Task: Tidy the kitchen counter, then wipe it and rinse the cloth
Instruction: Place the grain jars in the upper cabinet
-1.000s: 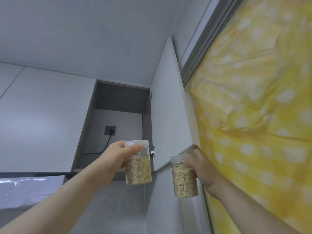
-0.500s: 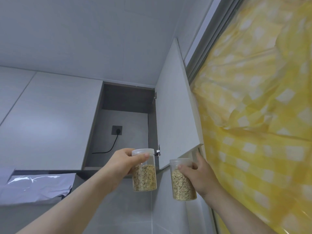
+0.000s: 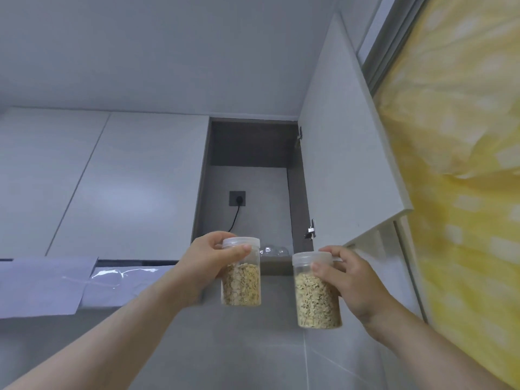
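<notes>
Clear plastic jars (image 3: pixel 241 273) of pale oats; lidded.

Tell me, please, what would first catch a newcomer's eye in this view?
Two clear jars of oats, raised side by side at centre: the left jar in the left hand, the right jar in the right hand. Just above them gapes the open wall cupboard, a plugged-in socket on its back. A yellow checked cloth fills the right.

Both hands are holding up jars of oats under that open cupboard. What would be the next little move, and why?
Probably lift the left hand and set its jar on the cupboard shelf. The door is swung open, that jar is nearest the opening, and the right hand holds a second jar lower down.
</notes>
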### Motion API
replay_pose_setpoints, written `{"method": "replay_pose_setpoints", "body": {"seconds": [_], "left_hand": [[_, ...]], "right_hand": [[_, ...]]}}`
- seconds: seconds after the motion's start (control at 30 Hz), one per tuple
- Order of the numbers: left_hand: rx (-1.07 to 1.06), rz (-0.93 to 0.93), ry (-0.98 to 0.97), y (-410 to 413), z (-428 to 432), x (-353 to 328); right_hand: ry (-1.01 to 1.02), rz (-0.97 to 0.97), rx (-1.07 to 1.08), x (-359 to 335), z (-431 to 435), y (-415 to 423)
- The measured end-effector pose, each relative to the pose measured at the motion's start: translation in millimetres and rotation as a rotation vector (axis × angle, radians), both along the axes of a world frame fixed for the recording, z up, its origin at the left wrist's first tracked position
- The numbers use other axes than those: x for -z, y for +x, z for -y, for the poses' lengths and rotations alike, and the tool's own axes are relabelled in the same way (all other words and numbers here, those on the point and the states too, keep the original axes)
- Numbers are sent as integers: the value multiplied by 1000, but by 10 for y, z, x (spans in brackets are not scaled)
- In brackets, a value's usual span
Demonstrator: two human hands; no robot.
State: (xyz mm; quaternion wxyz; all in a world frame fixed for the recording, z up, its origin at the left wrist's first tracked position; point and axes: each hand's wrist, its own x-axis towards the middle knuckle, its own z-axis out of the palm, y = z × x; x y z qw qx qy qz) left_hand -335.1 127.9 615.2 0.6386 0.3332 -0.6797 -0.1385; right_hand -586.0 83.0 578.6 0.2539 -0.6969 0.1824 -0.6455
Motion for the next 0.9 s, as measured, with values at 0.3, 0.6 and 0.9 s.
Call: {"method": "replay_pose_setpoints", "body": {"seconds": [0.3, 0.6, 0.9], "left_hand": [[-105, 39, -27, 771, 584, 27], [-217, 159, -123, 1461, 1295, -189], [-435, 295, -324, 1602, 2050, -888]], "right_hand": [[-14, -79, -67, -13, 666, 752], [-69, -139, -15, -316, 1482, 1606], [-204, -114, 63, -974, 2037, 2041]]}}
